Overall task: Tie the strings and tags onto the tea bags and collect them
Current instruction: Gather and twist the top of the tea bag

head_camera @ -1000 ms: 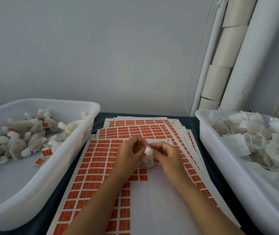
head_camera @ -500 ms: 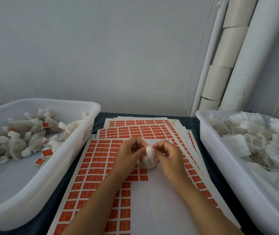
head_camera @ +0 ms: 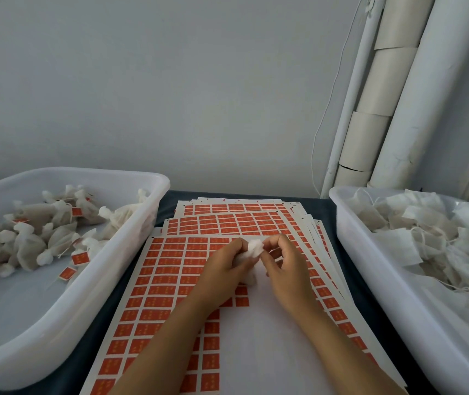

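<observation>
Head view. A dark counter (head_camera: 167,201) carries two white plastic tubs and, between them, a fanned stack of tag sheets (head_camera: 222,220) printed with rows of orange tags. The top sheet (head_camera: 170,269) has its right and lower part stripped to bare white backing. The left tub (head_camera: 119,252) holds tied tea bags with orange tags on strings. The right tub (head_camera: 370,269) holds a loose heap of flat white tea bags with strings. Pale pipes (head_camera: 393,89) and a thin white cable run up the wall behind the right tub.

Both hands meet above the top sheet, near the centre of the counter, and hide part of the sheet beneath them. The left hand (head_camera: 224,270) has its fingers curled round the body of one tea bag (head_camera: 252,252). The bag's long axis stands roughly upright, with the gathered neck pointing up and away from the person. The right hand (head_camera: 286,266) pinches at the neck with curled fingertips. The string cannot be made out.
</observation>
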The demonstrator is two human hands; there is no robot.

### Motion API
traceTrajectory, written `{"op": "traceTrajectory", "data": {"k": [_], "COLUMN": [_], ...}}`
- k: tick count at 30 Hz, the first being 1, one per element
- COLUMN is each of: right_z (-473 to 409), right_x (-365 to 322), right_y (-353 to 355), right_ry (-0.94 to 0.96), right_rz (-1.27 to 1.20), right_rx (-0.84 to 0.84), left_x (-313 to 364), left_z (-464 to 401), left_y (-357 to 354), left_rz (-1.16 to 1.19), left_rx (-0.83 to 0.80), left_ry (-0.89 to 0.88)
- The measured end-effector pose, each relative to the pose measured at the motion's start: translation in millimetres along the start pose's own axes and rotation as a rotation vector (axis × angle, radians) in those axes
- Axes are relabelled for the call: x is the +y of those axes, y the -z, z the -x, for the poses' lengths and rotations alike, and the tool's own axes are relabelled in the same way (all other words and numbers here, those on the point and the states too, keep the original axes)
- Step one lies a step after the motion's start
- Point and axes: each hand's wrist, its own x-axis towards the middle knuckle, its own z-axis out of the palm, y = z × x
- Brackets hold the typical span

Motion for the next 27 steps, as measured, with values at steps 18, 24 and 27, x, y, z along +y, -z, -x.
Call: {"op": "traceTrajectory", "data": {"k": [18,24,27], "right_z": [-0.6,-6.2,-8.3], "right_x": [-2.2,-0.8,-1.7], "right_y": [1.8,6.8,8.6], "right_ry": [0.029,-0.086,-0.102], "right_rz": [0.361,0.302,0.288], "right_rx": [-0.013,0.076,0.115], "left_x": [2.6,3.2,5.2], "left_z": [-2.7,-3.1,-4.2], "left_y": [-2.3,0.8,2.8], "left_rz": [-0.081,-0.053,0.002], "left_rx": [0.130,0.154,0.135], "left_ry": [0.084,0.101,0.103]}}
